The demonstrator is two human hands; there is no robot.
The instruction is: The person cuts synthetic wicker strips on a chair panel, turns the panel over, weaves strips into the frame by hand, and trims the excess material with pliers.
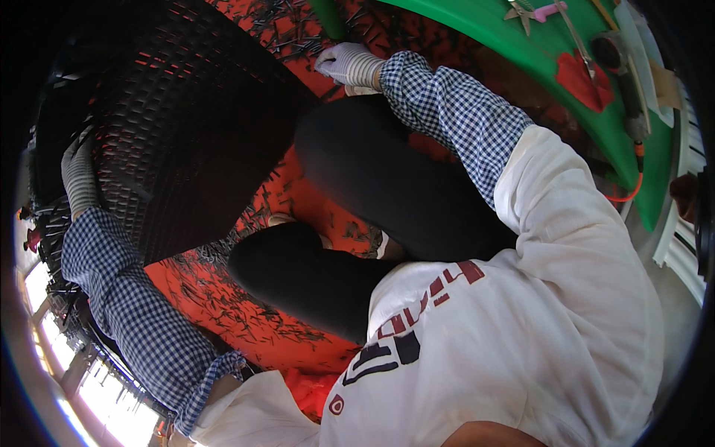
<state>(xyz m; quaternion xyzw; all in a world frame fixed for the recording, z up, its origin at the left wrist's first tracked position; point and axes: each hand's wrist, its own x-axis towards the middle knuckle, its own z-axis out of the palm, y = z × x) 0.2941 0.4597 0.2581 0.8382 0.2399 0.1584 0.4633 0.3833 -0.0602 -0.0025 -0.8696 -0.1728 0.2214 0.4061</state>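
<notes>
A large black woven panel [201, 134], slotted in rows like basket weave, stands tilted in front of my knees at the left. My left hand [78, 175], in a striped knit glove, is at its left edge with the fingers bent around it; the fingertips are dim. At the top middle, my right hand [348, 64], gloved too, is beyond my right knee, close to a green leg [328, 18]. Its fingers are curled in, and what they hold, if anything, is hidden. Both forearms wear blue-and-white checked sleeves.
Short black strips lie scattered over the red floor covering [216, 305]. A curved green table [477, 33] at the upper right carries scissors [521, 13], a red cloth [585, 82] and a dark hand tool [629, 97] with an orange cord. Bright windows [112, 402] show at the lower left.
</notes>
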